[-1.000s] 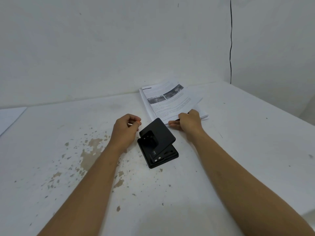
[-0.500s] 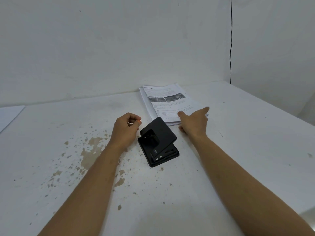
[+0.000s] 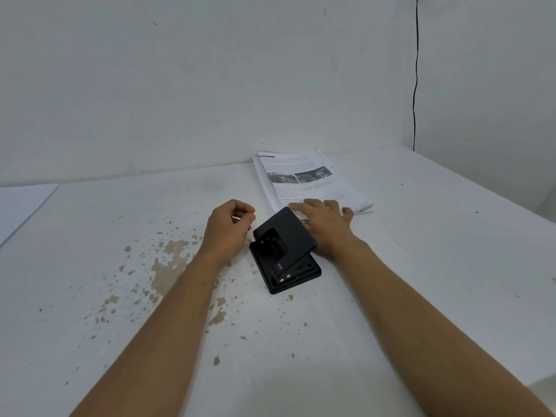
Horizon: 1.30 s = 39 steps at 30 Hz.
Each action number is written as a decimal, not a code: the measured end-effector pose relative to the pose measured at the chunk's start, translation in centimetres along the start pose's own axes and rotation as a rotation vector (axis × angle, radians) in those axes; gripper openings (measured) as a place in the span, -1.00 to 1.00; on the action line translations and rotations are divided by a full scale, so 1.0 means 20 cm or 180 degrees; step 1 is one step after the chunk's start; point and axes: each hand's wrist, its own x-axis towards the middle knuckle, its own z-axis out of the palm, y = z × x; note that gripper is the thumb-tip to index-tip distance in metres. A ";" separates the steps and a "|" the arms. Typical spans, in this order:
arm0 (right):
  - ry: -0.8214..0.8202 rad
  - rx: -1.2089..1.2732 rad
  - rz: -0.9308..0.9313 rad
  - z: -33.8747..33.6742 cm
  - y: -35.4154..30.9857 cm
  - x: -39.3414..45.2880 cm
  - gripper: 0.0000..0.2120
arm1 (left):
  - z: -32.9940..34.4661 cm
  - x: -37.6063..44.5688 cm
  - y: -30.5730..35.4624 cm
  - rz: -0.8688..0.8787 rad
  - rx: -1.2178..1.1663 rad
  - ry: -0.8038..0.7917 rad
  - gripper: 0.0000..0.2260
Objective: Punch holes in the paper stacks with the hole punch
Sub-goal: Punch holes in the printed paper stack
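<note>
I am looking down at a white table point(image 3: 421, 266) whose paint has chipped away in brown flecks and patches, thickest from 8 to 9 o'clock of the black hole punch point(image 3: 284, 251). The punch sits near the middle of the table with its lever raised. The table is pushed against a plain white wall point(image 3: 180, 85), and a thin black cable point(image 3: 415, 70) runs down the wall at 1 o'clock, near the room's corner. A loose white sheet point(image 3: 21, 206) lies at the table's far left edge, at 10 o'clock.

The paper stack point(image 3: 307, 179), its top page printed with text and two dark photos, lies at 12 to 1 o'clock of the punch, just beyond it.

My right hand point(image 3: 323, 225) rests flat with fingers spread apart on the stack's near edge, touching the punch's right side. My left hand point(image 3: 228, 228) sits just left of the punch, fingers curled in; a small white sliver shows between fingertip and thumb, too small for me to identify.
</note>
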 end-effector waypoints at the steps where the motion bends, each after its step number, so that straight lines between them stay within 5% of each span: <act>1: 0.0036 0.0056 0.0005 0.00 0.00 0.00 -0.56 | 0.00 0.00 0.00 0.0000 -0.0003 0.0006 -0.92; 4: 0.0317 0.0530 0.0063 -0.01 -0.01 0.00 -0.59 | 0.00 0.00 0.00 -0.0003 -0.0063 0.0043 -0.90; 9: 0.1556 0.1446 0.0121 -0.08 -0.04 -0.02 -0.72 | -0.03 -0.04 0.01 0.0079 -0.0130 0.0292 -0.87; 15: 0.2668 0.1587 -0.0404 -0.20 -0.14 -0.21 -0.77 | -0.07 -0.14 0.00 0.0344 0.0252 0.0050 -0.84; 22: 0.2119 0.0768 -0.1231 -0.20 -0.36 -0.32 -0.81 | -0.22 -0.27 -0.02 0.0466 0.0565 -0.0184 -0.85; 28: 0.1533 0.0920 -0.2015 -0.11 -0.53 -0.40 -0.80 | -0.40 -0.36 -0.03 0.0588 0.0493 -0.0320 -0.87; 33: 0.0645 0.1447 -0.1937 -0.05 -0.66 -0.37 -0.78 | -0.57 -0.38 -0.08 0.0397 0.0374 -0.0156 -0.85; 39: -0.0060 0.1489 -0.1700 0.05 -0.81 -0.22 -0.83 | -0.75 -0.35 -0.15 0.0280 0.0527 0.0662 -0.85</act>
